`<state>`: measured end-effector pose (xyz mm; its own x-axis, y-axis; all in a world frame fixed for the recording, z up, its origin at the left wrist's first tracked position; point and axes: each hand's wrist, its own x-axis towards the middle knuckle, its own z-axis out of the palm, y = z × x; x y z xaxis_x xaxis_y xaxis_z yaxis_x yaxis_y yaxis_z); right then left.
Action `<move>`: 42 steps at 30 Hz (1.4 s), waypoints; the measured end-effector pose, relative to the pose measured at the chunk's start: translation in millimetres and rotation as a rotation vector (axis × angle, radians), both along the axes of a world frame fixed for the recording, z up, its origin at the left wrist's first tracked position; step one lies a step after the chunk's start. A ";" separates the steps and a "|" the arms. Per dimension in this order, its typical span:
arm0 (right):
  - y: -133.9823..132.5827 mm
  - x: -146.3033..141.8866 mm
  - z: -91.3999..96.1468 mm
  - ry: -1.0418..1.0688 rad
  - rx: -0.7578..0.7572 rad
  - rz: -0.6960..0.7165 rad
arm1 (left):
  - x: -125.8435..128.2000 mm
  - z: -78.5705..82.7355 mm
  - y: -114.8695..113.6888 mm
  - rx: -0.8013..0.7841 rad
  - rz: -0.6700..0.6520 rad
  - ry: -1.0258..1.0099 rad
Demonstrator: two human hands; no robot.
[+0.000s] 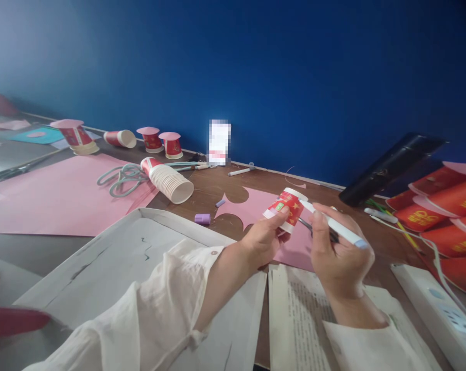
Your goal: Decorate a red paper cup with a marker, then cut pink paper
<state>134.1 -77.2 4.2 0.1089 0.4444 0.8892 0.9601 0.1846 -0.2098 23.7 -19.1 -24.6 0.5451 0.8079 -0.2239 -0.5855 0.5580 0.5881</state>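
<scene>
"What's the cup (293, 207) like?"
"Red, star-printed, white-rimmed, tilted in the left hand (264, 238)."
"And the pen (344, 232)?"
"White, blue-ended, slanting in the right hand (340, 257), its tip close by the cup's upper edge."

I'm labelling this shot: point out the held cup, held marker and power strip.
Held cup (293, 207), head view: red printed side.
Held marker (344, 231), head view: white barrel.
Power strip (434, 311), head view: pale casing.

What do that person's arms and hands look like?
The left sleeve is whitish, loose and wrinkled, with a small round button near its edge. The right sleeve is whitish too. The left hand and right hand wear no gloves.
</scene>
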 end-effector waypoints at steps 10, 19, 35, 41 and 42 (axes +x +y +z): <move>0.1 -0.6 0.7 0.001 -0.008 0.006 | -1.7 3.3 -2.2 0.025 0.003 0.002; -1.2 -1.4 1.2 0.005 -0.034 0.032 | -1.1 -0.6 -0.5 0.051 0.012 -0.001; -0.9 -3.9 0.4 -0.004 -0.036 0.029 | -1.2 1.1 0.1 0.012 0.029 0.001; -0.9 -3.7 -1.2 -0.005 -0.047 0.071 | -0.3 0.3 0.5 -0.006 0.048 -0.011; -0.7 -3.6 -1.5 -0.006 -0.047 0.072 | -0.2 0.1 0.6 -0.005 0.047 -0.013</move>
